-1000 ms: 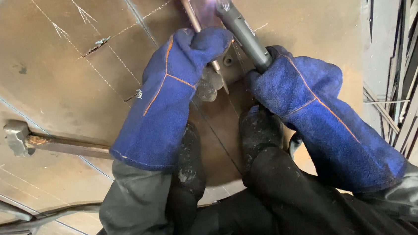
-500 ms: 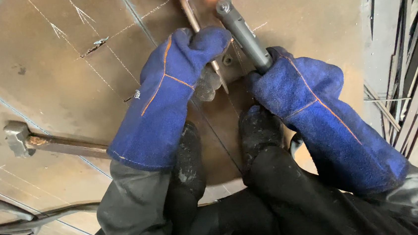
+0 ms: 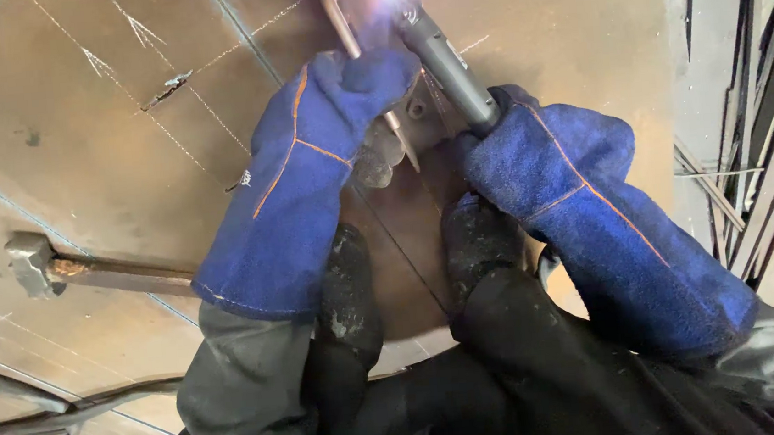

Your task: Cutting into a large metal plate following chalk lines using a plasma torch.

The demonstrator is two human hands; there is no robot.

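We note the right hand (image 3: pixel 548 163), in a blue leather gauntlet, closed around the grey welding torch (image 3: pixel 443 56), its tip lit bright at the top edge of the view. The left hand (image 3: pixel 325 130), likewise gloved, lies curled beside the torch, apparently to steady it; whether it grips the thin rod (image 3: pixel 366 72) we cannot tell. Beneath lies a chalk-marked steel plate (image 3: pixel 106 157). A hammer (image 3: pixel 36 263) rests well to the left.
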